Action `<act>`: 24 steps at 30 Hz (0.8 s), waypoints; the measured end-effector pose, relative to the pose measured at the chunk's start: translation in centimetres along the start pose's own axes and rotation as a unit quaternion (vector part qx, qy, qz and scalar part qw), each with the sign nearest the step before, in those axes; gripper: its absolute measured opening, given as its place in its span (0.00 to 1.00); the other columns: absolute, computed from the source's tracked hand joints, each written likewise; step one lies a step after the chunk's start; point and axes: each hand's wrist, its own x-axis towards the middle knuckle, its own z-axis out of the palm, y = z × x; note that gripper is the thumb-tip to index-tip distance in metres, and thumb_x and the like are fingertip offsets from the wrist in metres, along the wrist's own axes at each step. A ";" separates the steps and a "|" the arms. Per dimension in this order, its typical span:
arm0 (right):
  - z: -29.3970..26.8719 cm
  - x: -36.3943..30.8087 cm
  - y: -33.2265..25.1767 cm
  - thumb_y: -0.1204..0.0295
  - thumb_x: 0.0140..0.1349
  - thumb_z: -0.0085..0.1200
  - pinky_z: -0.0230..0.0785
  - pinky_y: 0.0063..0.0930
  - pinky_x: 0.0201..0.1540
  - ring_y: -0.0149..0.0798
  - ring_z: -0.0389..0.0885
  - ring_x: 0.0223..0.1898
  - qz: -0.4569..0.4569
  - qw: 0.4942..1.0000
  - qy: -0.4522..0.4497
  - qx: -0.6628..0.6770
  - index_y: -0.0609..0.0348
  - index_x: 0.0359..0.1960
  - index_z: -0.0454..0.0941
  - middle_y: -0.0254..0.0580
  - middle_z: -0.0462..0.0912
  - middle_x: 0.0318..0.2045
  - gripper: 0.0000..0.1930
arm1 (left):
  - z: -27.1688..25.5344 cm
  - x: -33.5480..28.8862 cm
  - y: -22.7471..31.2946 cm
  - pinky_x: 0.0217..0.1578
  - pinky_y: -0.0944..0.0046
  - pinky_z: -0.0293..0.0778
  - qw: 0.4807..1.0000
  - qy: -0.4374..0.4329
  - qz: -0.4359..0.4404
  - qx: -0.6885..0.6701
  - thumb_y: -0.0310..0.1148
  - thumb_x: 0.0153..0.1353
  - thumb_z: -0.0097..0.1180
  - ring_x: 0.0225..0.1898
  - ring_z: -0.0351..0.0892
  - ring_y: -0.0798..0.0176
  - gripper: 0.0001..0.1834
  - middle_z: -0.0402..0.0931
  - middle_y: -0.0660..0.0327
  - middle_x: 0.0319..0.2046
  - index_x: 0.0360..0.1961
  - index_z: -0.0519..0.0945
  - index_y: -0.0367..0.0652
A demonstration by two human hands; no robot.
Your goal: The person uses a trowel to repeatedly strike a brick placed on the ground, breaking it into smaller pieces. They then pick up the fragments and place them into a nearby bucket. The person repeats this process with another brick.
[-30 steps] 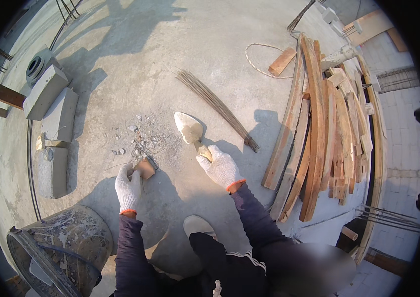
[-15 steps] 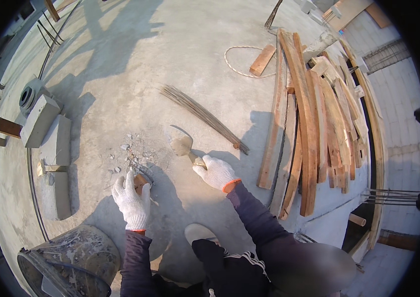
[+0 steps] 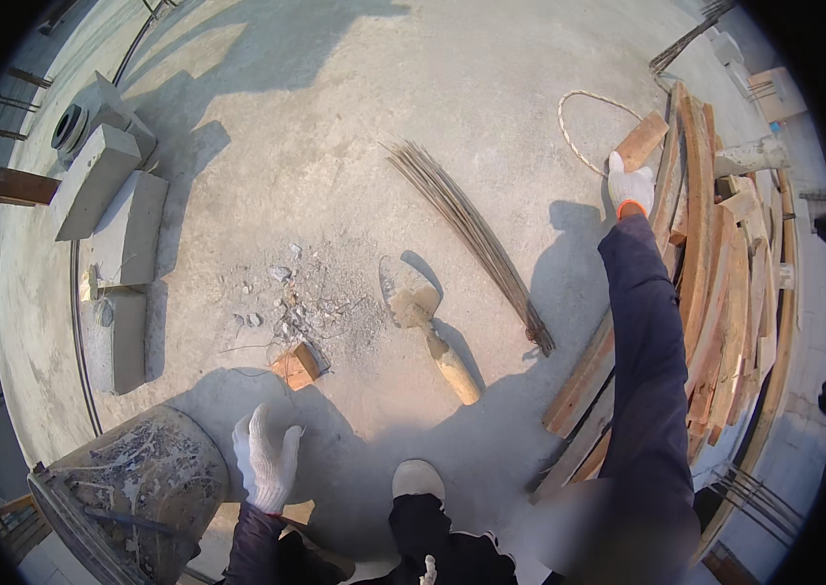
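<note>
White knitted gloves (image 3: 271, 463), the right one edged in orange (image 3: 632, 208) at the wrist, go with dark navy sleeves (image 3: 643, 312), black trousers (image 3: 421, 534) and a pale, round-toed shoe (image 3: 419, 479).

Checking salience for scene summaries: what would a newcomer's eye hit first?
Probably the big pile of timber along the right, with the gloved right hand at a short wooden block by the pile's upper left edge. Next, likely the trowel lying near the centre, between grey rubble on its left and a bundle of thin rods to its upper right.
</note>
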 end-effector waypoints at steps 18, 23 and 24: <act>-8.4 -17.5 3.0 0.55 0.75 0.59 0.82 0.38 0.44 0.42 0.85 0.45 -0.009 0.732 -0.317 0.603 0.63 0.64 0.74 0.46 0.83 0.46 0.26 | -2.4 -2.1 3.3 0.55 0.55 0.81 0.971 -0.009 -0.139 -0.192 0.38 0.66 0.76 0.50 0.84 0.55 0.32 0.81 0.51 0.49 0.65 0.77 0.33; -13.2 -41.4 -3.4 0.62 0.67 0.61 0.81 0.34 0.53 0.39 0.85 0.46 -0.092 0.618 -0.596 0.504 0.69 0.75 0.66 0.51 0.82 0.55 0.37 | -1.0 -2.2 8.3 0.64 0.57 0.79 0.853 -0.115 -0.149 -0.486 0.39 0.73 0.71 0.62 0.79 0.60 0.41 0.76 0.54 0.63 0.77 0.63 0.35; -13.9 -45.5 -4.5 0.70 0.67 0.62 0.80 0.35 0.58 0.41 0.86 0.51 -0.078 0.593 -0.634 0.490 0.71 0.75 0.66 0.52 0.80 0.59 0.36 | -0.9 -2.6 9.0 0.63 0.57 0.79 0.813 -0.103 -0.164 -0.550 0.39 0.73 0.71 0.63 0.78 0.61 0.42 0.74 0.52 0.65 0.77 0.61 0.34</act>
